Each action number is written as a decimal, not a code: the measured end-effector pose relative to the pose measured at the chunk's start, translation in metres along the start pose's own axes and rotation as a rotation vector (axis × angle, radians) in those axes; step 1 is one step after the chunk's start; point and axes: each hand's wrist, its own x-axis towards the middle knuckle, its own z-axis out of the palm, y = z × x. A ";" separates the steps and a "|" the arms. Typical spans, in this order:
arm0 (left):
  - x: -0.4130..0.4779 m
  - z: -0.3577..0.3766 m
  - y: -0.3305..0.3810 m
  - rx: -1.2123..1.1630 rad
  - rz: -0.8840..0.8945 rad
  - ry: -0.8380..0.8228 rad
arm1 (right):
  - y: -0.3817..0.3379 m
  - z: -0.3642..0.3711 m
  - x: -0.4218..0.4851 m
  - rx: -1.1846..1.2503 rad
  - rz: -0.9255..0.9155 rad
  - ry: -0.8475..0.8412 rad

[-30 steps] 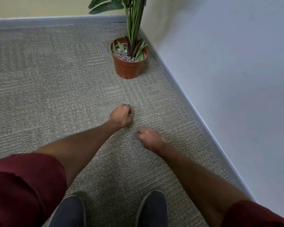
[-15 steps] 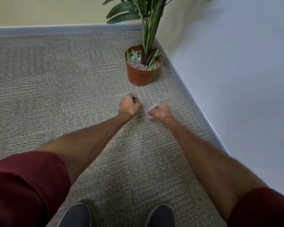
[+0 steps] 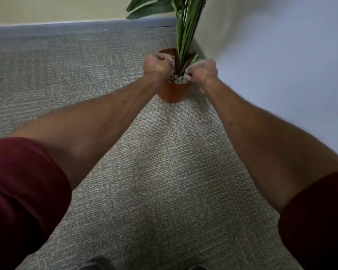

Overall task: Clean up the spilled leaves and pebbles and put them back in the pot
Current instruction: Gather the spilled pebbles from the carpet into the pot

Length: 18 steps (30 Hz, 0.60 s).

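Observation:
A terracotta pot [image 3: 173, 92] stands in the corner of the carpet and holds a tall green plant [image 3: 185, 30]. Grey pebbles [image 3: 176, 78] and a few leaves lie on top of the pot's fill. Both my hands hover over the pot's rim. My left hand [image 3: 156, 64] is a closed fist above the left rim, and a pale blurred bit of pebble shows at its fingers. My right hand [image 3: 203, 72] is a closed fist above the right rim, fingers curled down over small pebbles. Most of what the fists hold is hidden.
A white wall [image 3: 281, 65] runs close along the right, with a grey baseboard [image 3: 76, 28] at the back. Grey-beige carpet [image 3: 164, 172] stretches from the pot to my shoes at the bottom edge. Dark red sleeves cover my upper arms.
Both fists rose from the carpet and travelled forward to the pot, now over its rim. The camera moved closer, so the pot sits nearer and is partly covered by my hands.

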 end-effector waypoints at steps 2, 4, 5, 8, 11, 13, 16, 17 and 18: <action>0.009 0.004 0.001 0.041 0.007 -0.016 | -0.004 0.001 0.010 -0.145 -0.075 0.075; 0.012 0.006 -0.003 0.096 0.013 -0.036 | -0.001 0.001 0.013 -0.220 -0.143 0.114; 0.011 0.005 -0.006 0.163 0.058 -0.043 | 0.001 0.001 0.013 -0.233 -0.167 0.118; 0.010 0.004 -0.022 0.415 0.260 -0.092 | 0.014 0.000 0.009 -0.270 -0.246 0.107; 0.003 0.001 -0.036 0.679 0.462 -0.143 | 0.024 0.000 -0.003 -0.371 -0.330 0.101; 0.002 0.000 -0.045 0.825 0.564 -0.170 | 0.033 0.002 -0.011 -0.490 -0.411 0.074; -0.002 -0.005 -0.059 1.087 0.670 -0.240 | 0.050 0.003 -0.023 -0.690 -0.522 -0.056; -0.007 -0.009 -0.063 1.118 0.696 -0.265 | 0.054 0.004 -0.029 -0.741 -0.553 -0.105; -0.008 -0.013 -0.068 1.132 0.727 -0.271 | 0.060 0.005 -0.031 -0.785 -0.591 -0.137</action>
